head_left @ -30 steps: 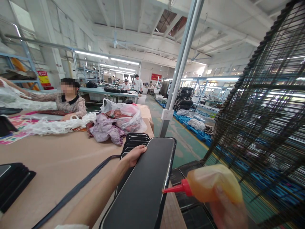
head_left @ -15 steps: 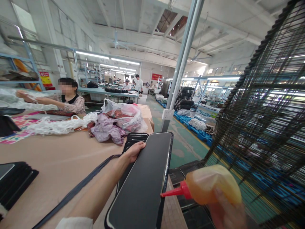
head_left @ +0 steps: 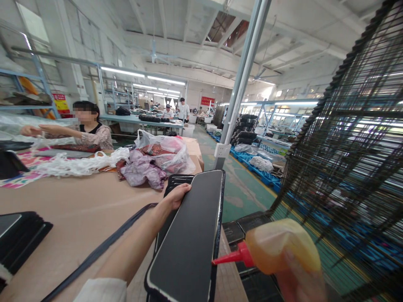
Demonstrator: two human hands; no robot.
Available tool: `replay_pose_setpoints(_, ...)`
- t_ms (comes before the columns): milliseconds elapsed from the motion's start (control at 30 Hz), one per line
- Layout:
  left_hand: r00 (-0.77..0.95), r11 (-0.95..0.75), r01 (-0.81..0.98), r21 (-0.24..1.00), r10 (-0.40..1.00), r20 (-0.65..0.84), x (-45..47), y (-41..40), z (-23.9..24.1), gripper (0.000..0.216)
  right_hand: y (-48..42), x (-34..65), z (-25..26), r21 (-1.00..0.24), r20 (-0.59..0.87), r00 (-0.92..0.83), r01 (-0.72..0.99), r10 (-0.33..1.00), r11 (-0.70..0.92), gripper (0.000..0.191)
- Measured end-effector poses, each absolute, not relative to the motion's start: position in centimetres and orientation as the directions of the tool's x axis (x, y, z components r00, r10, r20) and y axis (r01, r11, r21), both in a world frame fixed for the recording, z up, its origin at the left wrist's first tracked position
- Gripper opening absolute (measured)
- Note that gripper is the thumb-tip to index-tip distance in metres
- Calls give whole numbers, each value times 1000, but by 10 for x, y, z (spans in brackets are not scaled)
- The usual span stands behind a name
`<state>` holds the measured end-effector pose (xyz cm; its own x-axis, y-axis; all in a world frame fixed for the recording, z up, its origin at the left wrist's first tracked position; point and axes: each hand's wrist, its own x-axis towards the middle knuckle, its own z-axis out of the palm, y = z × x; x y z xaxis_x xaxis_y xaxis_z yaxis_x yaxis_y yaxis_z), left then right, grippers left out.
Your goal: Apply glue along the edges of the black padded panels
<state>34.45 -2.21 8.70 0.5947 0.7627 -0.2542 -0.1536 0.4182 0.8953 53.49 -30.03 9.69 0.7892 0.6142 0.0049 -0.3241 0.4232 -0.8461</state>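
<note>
My left hand (head_left: pixel 176 197) grips the far left edge of a long black rounded panel (head_left: pixel 189 235), holding it tilted up over the table edge. My right hand (head_left: pixel 299 281), at the lower right, is wrapped round a soft yellow glue bottle (head_left: pixel 280 247). The bottle's red nozzle (head_left: pixel 228 256) touches the panel's right edge. A stack of similar black panels (head_left: pixel 174 182) lies on the brown table (head_left: pixel 78 218) just beyond my left hand. A dark strap (head_left: pixel 103 247) runs across the table beneath my left forearm.
A dark wire drying rack (head_left: pixel 346 159) fills the right side. A grey steel post (head_left: pixel 242 84) rises behind the panel. Plastic bags with fabric (head_left: pixel 157 159) lie on the table. A seated person (head_left: pixel 85 130) works at the far left. More black pieces (head_left: pixel 19 239) sit lower left.
The panel has shifted slightly left and tilted nearer to me. The nozzle has slid down along its right edge. The seated person's arms have moved.
</note>
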Motion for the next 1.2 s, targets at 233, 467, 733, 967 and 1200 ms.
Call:
replay_pose_setpoints(233, 586, 410, -150, 900, 770, -253, 346, -20, 93, 6, -304, 534, 98, -850, -7, 783, -333, 622, 409, 61)
replay_pose_setpoints(467, 580, 399, -174, 900, 780, -234, 346, -16, 97, 7, -310, 536, 96, -931, 79, 797, -156, 599, 330, 47)
replay_pose_setpoints(733, 569, 390, -173, 904, 789, -231, 346, -13, 100, 7, -308, 541, 93, -934, 175, 834, -28, 523, 357, 56)
replay_pose_setpoints(967, 562, 399, -159, 903, 788, -249, 343, -10, 97, 10, -311, 535, 96, -936, 74, 840, -127, 537, 328, 63)
replay_pose_setpoints(1200, 547, 408, -158, 899, 794, -264, 341, -8, 99, 4, -316, 535, 96, -930, 25, 814, -194, 581, 312, 49)
